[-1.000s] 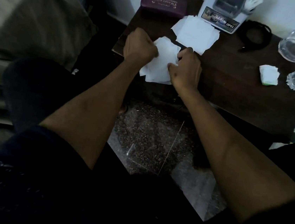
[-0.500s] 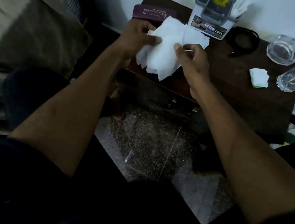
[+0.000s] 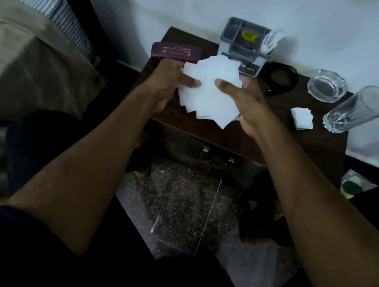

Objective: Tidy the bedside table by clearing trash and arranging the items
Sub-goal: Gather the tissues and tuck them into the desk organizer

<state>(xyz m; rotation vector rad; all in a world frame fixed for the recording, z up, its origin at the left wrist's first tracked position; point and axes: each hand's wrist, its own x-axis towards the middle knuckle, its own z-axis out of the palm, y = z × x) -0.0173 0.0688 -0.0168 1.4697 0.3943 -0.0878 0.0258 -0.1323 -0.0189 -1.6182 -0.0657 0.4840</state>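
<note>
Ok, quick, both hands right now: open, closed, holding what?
Left hand: grips the left side of the white paper stack.
Right hand: grips the stack's right side.

left hand (image 3: pixel 167 84): raised, thumb pinching | right hand (image 3: pixel 243 100): raised, thumb pinching | forearms converging

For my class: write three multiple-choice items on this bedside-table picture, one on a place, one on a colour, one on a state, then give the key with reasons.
1. Where is the tall glass?
A) lying at the table's right edge
B) on the bed
C) inside the organiser

2. What colour is the spectacle case?
A) green
B) maroon
C) white

3. How is the stack of white papers held?
A) flat on the table
B) by the left hand and the right hand
C) by one hand

Key: A, it lies tipped beside the ashtray; B, its lid is dark red; B, both thumbs press it.
</note>
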